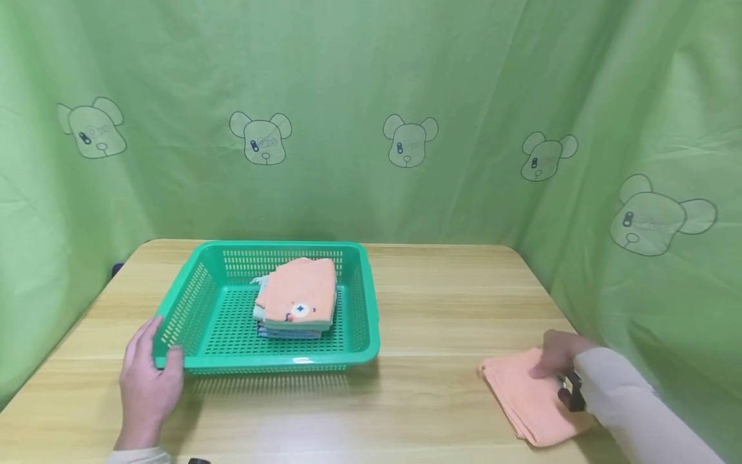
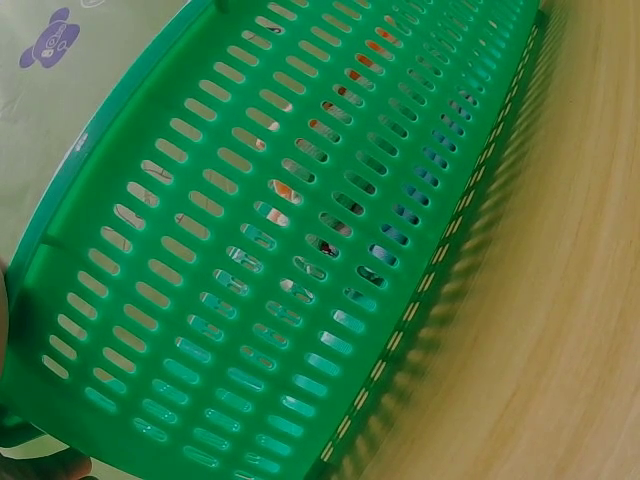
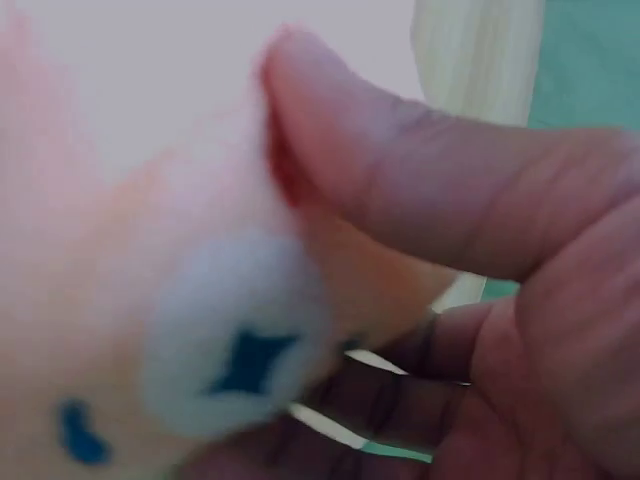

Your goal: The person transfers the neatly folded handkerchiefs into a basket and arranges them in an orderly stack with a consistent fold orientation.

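A green plastic basket with slotted walls stands on the left half of the table. My left hand grips its near left corner, with the thumb at the front rim and the fingers along the left side. Only bits of that hand show in the left wrist view, beside the basket wall. At the right, my right hand holds a folded peach cloth by its edge. In the right wrist view the thumb presses on top of the cloth, with fingers underneath. A pale printed patch with a dark star shows there.
Inside the basket, towards its right side, lies a stack of folded cloths, a peach one uppermost. The wooden table reaches back to a green curtain with bear-head prints, which also hangs along both sides.
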{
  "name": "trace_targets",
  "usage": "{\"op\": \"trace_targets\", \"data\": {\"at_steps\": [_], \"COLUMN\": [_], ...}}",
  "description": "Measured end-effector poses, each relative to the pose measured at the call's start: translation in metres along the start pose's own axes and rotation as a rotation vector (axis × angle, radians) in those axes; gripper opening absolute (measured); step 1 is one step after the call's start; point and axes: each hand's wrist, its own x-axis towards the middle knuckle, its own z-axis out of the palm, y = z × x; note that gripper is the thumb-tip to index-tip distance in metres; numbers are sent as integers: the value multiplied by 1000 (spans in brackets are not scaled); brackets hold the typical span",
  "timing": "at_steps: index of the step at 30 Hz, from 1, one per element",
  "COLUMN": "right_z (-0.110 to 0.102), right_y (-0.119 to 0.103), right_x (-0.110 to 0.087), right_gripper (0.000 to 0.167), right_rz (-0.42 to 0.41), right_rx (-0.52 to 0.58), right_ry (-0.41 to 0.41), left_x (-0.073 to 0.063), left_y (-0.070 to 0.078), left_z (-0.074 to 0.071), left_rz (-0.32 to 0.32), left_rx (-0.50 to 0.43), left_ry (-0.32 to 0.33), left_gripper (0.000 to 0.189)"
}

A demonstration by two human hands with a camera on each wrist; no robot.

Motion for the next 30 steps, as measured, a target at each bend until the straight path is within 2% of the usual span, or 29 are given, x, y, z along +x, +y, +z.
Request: {"op": "trace_targets", "data": {"at_steps": [1,7,12,17,19,21,23,28,30], "right_z": [0,2,4,7,9,13,17,24,26], "right_y": [1,1,-3,-5,-6,-7,-8,-15,-19], "right_x": [3,11,16,24,27,31,34,41,43], "right_gripper": [38,35,31,66,76,76,71,38,32], "right_rz": [-18,-20,-46,-21,7,37,47,59,58], "right_rx": [-17,126,195,208,269,354,451,696,755], "right_ry": [10,24,44,82,83,90,99,150,186], "left_x": [0,0,0,0,1,1,1,1,1], "left_y": [0,0,0,0,0,0,0,-1,-1], "left_z": [0,0,0,0,0,0,0,1,1], "left_rz": [0,-4,-2,0,3,6,7,7,7], "left_rx": [-1,-3,-2,0,0,3,5,11,10], "left_ry": [-1,-7,-6,-2,2,3,4,5,5], "left_gripper": [55,55,55,55,55,54,54,55,55]}}
